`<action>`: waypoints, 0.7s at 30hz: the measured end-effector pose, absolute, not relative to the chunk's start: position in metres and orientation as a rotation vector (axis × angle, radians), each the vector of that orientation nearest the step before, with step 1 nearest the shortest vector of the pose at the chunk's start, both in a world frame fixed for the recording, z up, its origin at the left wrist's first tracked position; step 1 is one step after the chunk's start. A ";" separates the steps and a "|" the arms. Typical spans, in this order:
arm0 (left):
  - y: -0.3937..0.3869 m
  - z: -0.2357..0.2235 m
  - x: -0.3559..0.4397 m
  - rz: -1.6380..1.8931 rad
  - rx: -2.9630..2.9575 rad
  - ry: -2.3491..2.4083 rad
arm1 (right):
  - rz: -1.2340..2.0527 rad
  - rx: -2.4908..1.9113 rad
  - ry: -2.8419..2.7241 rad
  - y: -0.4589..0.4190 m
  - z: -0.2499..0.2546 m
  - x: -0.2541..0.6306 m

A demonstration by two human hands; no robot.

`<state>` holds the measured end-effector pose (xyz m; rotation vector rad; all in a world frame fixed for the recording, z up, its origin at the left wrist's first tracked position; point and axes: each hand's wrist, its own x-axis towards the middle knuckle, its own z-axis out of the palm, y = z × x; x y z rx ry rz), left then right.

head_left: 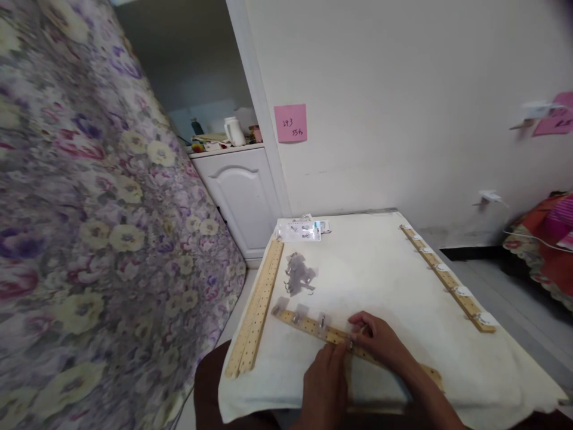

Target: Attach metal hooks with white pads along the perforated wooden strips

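A wooden strip with rows of holes (308,324) lies slantwise across the near part of the cloth-covered table. Several small hooks with clear plastic backings (322,322) sit along its left half. My left hand (326,379) is closed at the strip's near edge, fingertips pressed against it. Just to the right, my right hand (380,340) pinches a small metal hook (351,344) against the strip, partly hidden by the fingers. A loose pile of clear-backed metal hooks (298,275) rests beyond the strip's left end.
Two long perforated wooden strips (257,310) lie along the table's left edge. Another strip bearing white round pieces (443,278) runs along the right edge. Clear packaging (299,230) is at the back left. A floral curtain (111,239) hangs at left; a wall (380,119) stands behind.
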<state>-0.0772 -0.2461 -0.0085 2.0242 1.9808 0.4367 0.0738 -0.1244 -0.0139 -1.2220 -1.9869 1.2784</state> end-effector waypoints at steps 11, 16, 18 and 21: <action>-0.234 0.010 -0.069 0.138 2.026 2.009 | 1.258 -1.282 -1.968 -0.125 -0.015 0.074; -0.235 0.005 -0.070 0.153 2.020 2.028 | 1.248 -1.289 -1.975 -0.123 -0.018 0.073; -0.237 0.001 -0.072 0.187 2.035 2.012 | 1.248 -1.265 -1.975 -0.123 -0.019 0.073; -0.239 -0.007 -0.077 0.287 2.048 1.992 | 1.291 -1.201 -1.934 -0.124 -0.019 0.079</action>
